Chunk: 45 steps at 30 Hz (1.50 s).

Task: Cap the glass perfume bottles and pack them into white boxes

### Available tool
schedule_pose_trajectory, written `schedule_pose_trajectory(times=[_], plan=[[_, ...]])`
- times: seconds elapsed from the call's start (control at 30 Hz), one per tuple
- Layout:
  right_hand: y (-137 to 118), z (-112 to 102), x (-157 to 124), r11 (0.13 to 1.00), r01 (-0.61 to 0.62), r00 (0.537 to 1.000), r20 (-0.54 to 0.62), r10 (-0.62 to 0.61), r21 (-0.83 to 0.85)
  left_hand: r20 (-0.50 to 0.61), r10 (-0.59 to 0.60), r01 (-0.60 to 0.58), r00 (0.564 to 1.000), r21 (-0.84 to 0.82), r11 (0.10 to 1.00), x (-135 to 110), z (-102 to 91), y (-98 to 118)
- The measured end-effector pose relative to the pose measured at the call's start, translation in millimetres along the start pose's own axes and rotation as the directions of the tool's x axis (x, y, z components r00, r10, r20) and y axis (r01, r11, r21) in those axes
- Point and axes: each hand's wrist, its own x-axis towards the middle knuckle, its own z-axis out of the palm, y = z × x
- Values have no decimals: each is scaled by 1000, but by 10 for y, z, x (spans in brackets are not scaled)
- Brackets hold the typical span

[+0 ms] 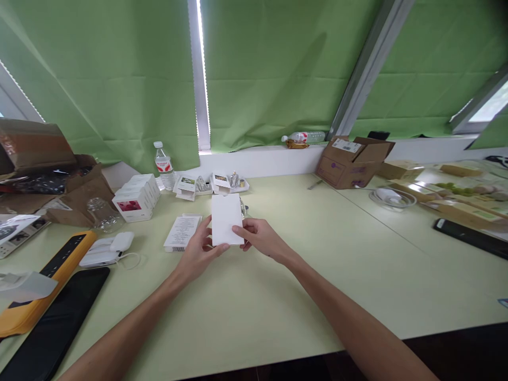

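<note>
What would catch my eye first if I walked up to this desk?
Most likely the plain white rectangular carton held at the middle of the pale green table, with the left hand and right hand gripping its near end. Behind it, creased green fabric blinds fill the whole window wall, and an open brown cardboard box sits at the table's far right.

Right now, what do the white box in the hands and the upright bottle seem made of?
The white box looks like thin matte card: flat faces, crisp edges. The upright bottle is probably clear plastic: see-through, white cap, printed label.
</note>
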Motion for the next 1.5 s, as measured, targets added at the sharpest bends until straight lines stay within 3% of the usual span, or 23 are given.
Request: schedule_pose_trajectory(times=[0.47, 1.1, 1.5], plan=[[-40, 7, -27, 999, 40, 999, 23, -41, 19, -34, -65, 61, 997, -114, 992, 6, -14, 94], [-78, -18, -11, 993, 52, 998, -23, -50, 104, 48, -47, 51, 998, -81, 995, 16, -24, 73], [-38, -11, 9, 994, 13, 999, -41, -9, 112, 32, -56, 58, 998, -72, 996, 6, -19, 82]])
